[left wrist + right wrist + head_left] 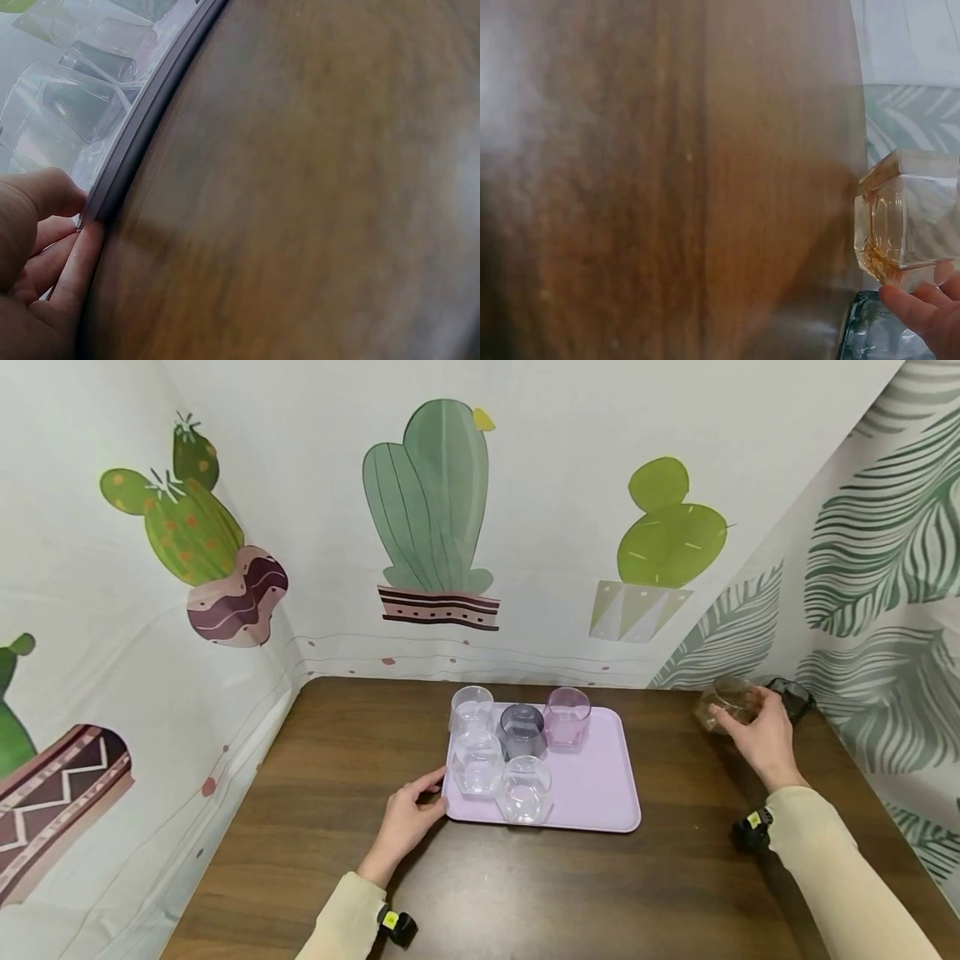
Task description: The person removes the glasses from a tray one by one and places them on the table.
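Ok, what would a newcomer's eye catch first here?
Probably the big printed cacti on the backdrop behind the table. Next, the lilac tray mid-table, its five glasses bunched toward the left, the left hand gripping its left edge. At far right, the right hand holds an amber glass beside a dark glass.

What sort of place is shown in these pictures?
Probably an indoor corner arranged for recording: a wood-grained table, cactus-printed sheeting behind it, and black wrist-worn devices that look like cameras.
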Available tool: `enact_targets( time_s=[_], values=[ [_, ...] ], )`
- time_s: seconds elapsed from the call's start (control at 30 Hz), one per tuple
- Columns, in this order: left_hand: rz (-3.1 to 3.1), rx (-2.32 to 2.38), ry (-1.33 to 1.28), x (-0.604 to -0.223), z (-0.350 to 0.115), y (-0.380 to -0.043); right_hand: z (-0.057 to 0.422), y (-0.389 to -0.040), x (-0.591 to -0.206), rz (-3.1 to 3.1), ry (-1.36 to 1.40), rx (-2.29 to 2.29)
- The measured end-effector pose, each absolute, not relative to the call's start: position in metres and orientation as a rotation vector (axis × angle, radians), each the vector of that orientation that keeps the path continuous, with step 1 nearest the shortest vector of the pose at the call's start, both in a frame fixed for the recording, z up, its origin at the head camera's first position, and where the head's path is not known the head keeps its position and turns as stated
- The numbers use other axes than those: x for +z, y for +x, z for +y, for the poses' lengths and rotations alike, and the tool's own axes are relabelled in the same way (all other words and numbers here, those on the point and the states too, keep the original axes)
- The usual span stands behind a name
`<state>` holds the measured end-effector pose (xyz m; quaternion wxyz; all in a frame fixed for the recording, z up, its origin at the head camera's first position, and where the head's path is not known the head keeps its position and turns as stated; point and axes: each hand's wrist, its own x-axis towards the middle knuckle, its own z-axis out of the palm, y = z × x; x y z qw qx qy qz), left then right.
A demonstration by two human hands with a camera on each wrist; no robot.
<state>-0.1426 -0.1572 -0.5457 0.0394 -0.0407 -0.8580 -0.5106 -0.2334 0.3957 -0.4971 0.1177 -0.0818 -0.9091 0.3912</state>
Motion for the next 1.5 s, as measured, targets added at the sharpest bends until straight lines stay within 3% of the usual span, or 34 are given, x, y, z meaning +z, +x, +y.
enact_targets(
  time_s=[0.8, 1.5],
  values=[
    [-2.619, -1.576, -0.136, -0.547, -0.153, -0.141, 0.401, -0.237, -0.496, -2.652, -0.290, 1.147],
    [-2.618, -1.555, -0.151, -0.548, -0.157, -0.143, 0.383, -0.195, -0.482, -2.598, -0.242, 1.117]
  ],
)
